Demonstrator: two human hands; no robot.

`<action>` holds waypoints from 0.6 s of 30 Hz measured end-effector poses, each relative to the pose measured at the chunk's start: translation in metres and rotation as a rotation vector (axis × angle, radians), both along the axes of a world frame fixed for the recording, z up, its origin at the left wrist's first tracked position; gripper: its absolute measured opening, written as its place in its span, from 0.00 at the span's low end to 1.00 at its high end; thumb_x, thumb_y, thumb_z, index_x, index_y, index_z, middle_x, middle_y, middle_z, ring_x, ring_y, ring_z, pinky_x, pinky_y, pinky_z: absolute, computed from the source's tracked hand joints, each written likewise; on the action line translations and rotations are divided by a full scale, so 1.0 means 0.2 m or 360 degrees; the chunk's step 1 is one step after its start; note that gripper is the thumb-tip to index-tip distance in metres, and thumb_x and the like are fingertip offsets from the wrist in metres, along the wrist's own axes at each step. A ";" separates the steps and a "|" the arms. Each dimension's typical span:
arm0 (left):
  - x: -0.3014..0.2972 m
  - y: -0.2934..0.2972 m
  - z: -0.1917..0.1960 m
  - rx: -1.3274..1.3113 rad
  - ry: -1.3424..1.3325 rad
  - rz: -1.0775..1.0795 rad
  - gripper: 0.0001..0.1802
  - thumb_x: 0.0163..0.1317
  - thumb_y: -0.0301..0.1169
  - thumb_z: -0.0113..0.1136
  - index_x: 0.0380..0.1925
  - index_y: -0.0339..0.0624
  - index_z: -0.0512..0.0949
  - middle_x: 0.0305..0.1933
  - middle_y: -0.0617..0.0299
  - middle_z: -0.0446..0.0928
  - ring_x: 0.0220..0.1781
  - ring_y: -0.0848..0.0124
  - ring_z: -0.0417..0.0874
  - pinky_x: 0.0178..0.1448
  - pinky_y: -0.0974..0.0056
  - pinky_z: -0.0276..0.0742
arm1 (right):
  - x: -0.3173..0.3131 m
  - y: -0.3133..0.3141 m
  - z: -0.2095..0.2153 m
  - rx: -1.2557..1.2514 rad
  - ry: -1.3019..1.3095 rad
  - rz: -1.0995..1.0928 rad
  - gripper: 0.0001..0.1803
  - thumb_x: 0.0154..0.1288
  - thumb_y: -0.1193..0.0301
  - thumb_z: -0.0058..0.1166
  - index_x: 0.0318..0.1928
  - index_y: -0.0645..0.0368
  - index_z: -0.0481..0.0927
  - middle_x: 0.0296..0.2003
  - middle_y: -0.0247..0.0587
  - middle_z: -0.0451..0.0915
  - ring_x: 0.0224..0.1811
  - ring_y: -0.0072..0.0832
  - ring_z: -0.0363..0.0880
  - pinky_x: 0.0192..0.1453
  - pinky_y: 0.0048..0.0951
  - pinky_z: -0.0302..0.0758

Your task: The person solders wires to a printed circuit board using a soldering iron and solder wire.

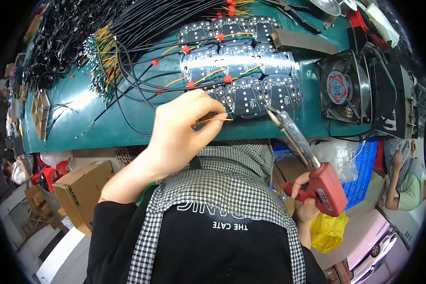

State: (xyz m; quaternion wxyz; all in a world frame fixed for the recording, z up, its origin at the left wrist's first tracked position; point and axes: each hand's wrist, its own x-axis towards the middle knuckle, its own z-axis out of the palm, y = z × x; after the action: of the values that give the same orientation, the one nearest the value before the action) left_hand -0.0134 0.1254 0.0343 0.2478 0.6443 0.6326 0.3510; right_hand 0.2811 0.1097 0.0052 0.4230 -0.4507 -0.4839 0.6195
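My left hand (182, 120) is closed in a pinch on a thin orange-yellow wire (214, 119), held at the front edge of a panel of black circuit boards (246, 98). My right hand (307, 211) grips a red soldering gun (331, 189) by its handle. Its long metal barrel slants up and left, the tip by the lower right board; whether it touches cannot be made out. Orange and green wire ends with red blobs lie across the boards. Black cables (137, 87) run from them toward the left.
A large bundle of black cables (156, 21) with stripped ends covers the back left of the green table (132, 124). A grey bar (305, 41) lies on the boards' right end. A black fan (338, 87) stands at the right. Pliers (300, 19) lie behind. A blue crate (364, 175) sits below the table.
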 end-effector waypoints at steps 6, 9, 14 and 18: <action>0.07 -0.01 -0.12 0.0321 0.0162 0.0161 0.08 0.42 0.21 0.63 0.24 0.41 0.75 0.27 0.63 0.72 0.30 0.66 0.75 0.31 0.66 0.72 | -0.01 -0.01 -0.02 0.0001 -0.0177 0.0203 0.43 0.50 0.43 0.60 0.50 0.71 0.66 0.30 0.41 0.78 0.22 0.22 0.74 0.31 0.24 0.72; 0.08 -0.01 -0.11 0.0308 0.0195 0.0149 0.08 0.42 0.18 0.62 0.24 0.38 0.76 0.25 0.62 0.72 0.27 0.68 0.74 0.29 0.67 0.70 | 0.00 0.00 -0.03 0.0045 -0.0248 0.0285 0.41 0.49 0.44 0.62 0.47 0.72 0.68 0.27 0.41 0.78 0.22 0.22 0.75 0.30 0.22 0.71; 0.08 0.00 -0.06 0.0180 0.0209 0.0152 0.08 0.42 0.16 0.61 0.24 0.37 0.75 0.23 0.61 0.70 0.25 0.68 0.73 0.28 0.68 0.69 | 0.00 0.00 -0.03 0.0017 -0.0195 0.0281 0.41 0.48 0.47 0.64 0.47 0.74 0.69 0.27 0.41 0.78 0.22 0.22 0.74 0.29 0.21 0.71; 0.07 0.02 -0.04 0.0052 0.0189 0.0128 0.07 0.43 0.17 0.59 0.24 0.38 0.74 0.23 0.61 0.70 0.26 0.68 0.73 0.29 0.67 0.69 | 0.01 0.00 -0.05 -0.0019 -0.0170 0.0276 0.42 0.48 0.49 0.65 0.50 0.74 0.67 0.28 0.41 0.79 0.23 0.22 0.75 0.30 0.21 0.72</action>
State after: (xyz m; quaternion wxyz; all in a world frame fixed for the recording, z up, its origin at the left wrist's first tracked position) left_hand 0.0003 0.1285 0.0269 0.1852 0.6420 0.6658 0.3321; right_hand 0.2827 0.1092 -0.0052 0.3387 -0.4419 -0.5393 0.6318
